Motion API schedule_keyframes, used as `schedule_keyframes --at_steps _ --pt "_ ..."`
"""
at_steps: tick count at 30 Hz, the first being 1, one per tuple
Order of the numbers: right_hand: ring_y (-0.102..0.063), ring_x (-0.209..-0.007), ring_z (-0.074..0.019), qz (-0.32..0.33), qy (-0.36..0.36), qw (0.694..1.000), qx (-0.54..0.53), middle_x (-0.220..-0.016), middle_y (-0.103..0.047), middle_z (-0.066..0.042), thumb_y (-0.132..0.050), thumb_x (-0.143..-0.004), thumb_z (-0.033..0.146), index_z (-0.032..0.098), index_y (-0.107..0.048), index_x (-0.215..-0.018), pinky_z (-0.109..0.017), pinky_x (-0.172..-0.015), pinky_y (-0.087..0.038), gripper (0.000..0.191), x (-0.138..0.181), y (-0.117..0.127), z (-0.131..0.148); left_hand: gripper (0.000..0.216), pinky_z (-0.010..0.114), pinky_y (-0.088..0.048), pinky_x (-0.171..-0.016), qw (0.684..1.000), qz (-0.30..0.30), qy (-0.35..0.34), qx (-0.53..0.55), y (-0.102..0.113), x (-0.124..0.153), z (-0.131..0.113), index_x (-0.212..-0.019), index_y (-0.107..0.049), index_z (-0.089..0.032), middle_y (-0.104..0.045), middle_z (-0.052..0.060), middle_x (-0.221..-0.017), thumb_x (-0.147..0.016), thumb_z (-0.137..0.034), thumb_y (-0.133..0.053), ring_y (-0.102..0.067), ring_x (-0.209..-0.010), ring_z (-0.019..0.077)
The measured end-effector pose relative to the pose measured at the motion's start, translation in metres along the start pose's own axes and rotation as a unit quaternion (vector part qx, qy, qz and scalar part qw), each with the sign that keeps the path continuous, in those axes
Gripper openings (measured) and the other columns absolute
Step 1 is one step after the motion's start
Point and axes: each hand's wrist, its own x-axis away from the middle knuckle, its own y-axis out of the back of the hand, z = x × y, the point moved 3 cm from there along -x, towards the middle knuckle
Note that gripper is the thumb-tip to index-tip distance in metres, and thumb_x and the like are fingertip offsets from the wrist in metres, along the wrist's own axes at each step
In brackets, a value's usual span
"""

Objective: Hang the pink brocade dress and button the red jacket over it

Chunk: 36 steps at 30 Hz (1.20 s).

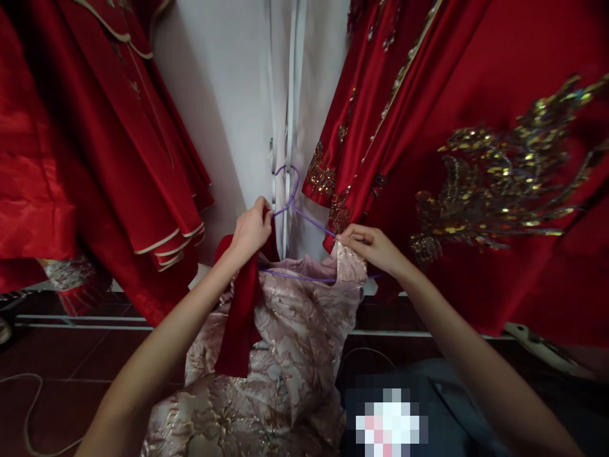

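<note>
White wall [223, 95], red gowns [476, 158]; pink brocade dress [295, 330] on wire hanger [304, 216]: soft, probably slippery; left hand [250, 231], right hand [373, 246] grasp its shoulders, fingers clenched.

Two slim bare forearms, uncovered to the elbow, bare left hand [250, 231], bare right hand [373, 246]

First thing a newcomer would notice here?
Red satin gowns hang on both sides, the right one's gold sequin embroidery glittering. At centre, the left hand and right hand hold a pink brocade garment on a purple wire hanger, a red cloth strip draped under the left.
</note>
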Motion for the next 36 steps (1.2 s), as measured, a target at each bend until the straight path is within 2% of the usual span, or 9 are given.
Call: schedule_keyframes --at_steps 6,9,14,17,21,25,29,31,36 --pt "-0.042 -0.042 -0.0098 0.032 -0.095 0.994 -0.051 -0.047 -0.046 0.003 -0.057 -0.073 0.053 0.020 -0.052 -0.053 -0.025 -0.043 -0.035 0.039 -0.045 -0.008 -0.023 0.030 0.027 -0.040 -0.058 0.986 0.153 0.048 -0.045 0.013 -0.008 0.031 -0.065 -0.062 -0.016 -0.056 0.002 -0.054 -0.069 -0.046 -0.063 -0.054 -0.055 0.0172" --pt "-0.045 -0.043 -0.0113 0.167 -0.139 0.972 -0.091 -0.046 -0.050 0.001 -0.057 -0.074 0.052 0.020 -0.053 -0.050 -0.027 -0.045 -0.041 0.041 -0.071 -0.042 -0.024 0.032 0.026 -0.040 -0.057 0.974 0.224 0.004 -0.017 0.018 -0.016 0.043 -0.054 -0.062 -0.017 -0.052 0.000 -0.046 -0.069 -0.046 -0.063 -0.051 -0.049 0.0146" --pt "-0.060 -0.097 -0.0171 0.362 -0.083 0.906 -0.204 -0.103 -0.067 -0.004 -0.064 -0.073 0.035 0.023 -0.069 -0.087 -0.030 -0.078 -0.050 0.019 -0.085 -0.087 0.002 0.040 0.026 -0.040 -0.050 0.924 0.358 0.051 0.120 0.015 -0.007 0.052 -0.059 -0.066 -0.015 -0.061 0.002 -0.054 -0.072 -0.053 -0.057 -0.053 -0.047 0.0149" --pt "-0.052 -0.113 -0.0148 0.421 -0.102 0.874 -0.221 -0.122 -0.058 -0.002 -0.066 -0.072 0.029 0.024 -0.067 -0.098 -0.026 -0.087 -0.046 0.027 -0.089 -0.098 0.007 0.045 0.027 -0.039 -0.046 0.911 0.366 0.098 0.160 0.015 0.003 0.063 -0.058 -0.066 -0.015 -0.061 0.004 -0.052 -0.070 -0.057 -0.058 -0.053 -0.045 0.0157" --pt "-0.057 -0.103 -0.0142 0.446 -0.135 0.861 -0.203 -0.109 -0.063 -0.004 -0.069 -0.069 0.030 0.020 -0.067 -0.090 -0.025 -0.084 -0.046 0.024 -0.091 -0.111 0.002 0.043 0.027 -0.037 -0.043 0.905 0.329 0.124 0.238 0.008 0.012 0.080 -0.059 -0.064 -0.018 -0.061 0.003 -0.052 -0.072 -0.058 -0.057 -0.052 -0.044 0.0147" --pt "-0.059 -0.076 -0.0140 0.401 -0.066 0.906 -0.118 -0.079 -0.062 0.000 -0.072 -0.062 0.034 0.018 -0.058 -0.075 -0.026 -0.068 -0.047 0.025 -0.095 -0.111 -0.006 0.041 0.026 -0.033 -0.042 0.876 0.338 0.159 0.304 -0.003 0.019 0.085 -0.060 -0.061 -0.018 -0.058 0.002 -0.053 -0.073 -0.056 -0.056 -0.048 -0.042 0.0128" --pt "-0.052 -0.064 -0.0143 0.147 0.061 0.981 0.109 -0.071 -0.055 0.003 -0.072 -0.057 0.036 0.021 -0.048 -0.079 -0.026 -0.058 -0.041 0.036 -0.111 -0.078 -0.006 0.037 0.026 -0.037 -0.049 0.903 0.307 0.104 0.281 -0.009 0.018 0.077 -0.061 -0.059 -0.017 -0.058 0.001 -0.061 -0.071 -0.053 -0.059 -0.049 -0.050 0.0126" --pt "-0.050 -0.061 -0.0149 0.048 0.076 0.979 0.182 -0.071 -0.055 0.003 -0.072 -0.057 0.034 0.023 -0.046 -0.083 -0.026 -0.057 -0.038 0.039 -0.115 -0.059 -0.005 0.036 0.025 -0.039 -0.054 0.936 0.239 0.052 0.252 -0.011 0.016 0.074 -0.059 -0.057 -0.017 -0.056 0.000 -0.067 -0.070 -0.050 -0.061 -0.050 -0.058 0.0125" --pt "-0.053 -0.061 -0.0165 -0.011 -0.010 0.930 0.366 -0.070 -0.058 0.001 -0.064 -0.061 0.017 0.023 -0.049 -0.079 -0.026 -0.056 -0.033 0.025 -0.111 -0.022 -0.010 0.041 0.025 -0.037 -0.061 0.946 0.193 0.003 0.262 -0.021 0.020 0.069 -0.051 -0.048 -0.016 -0.048 -0.001 -0.064 -0.075 -0.049 -0.054 -0.046 -0.063 0.0120"
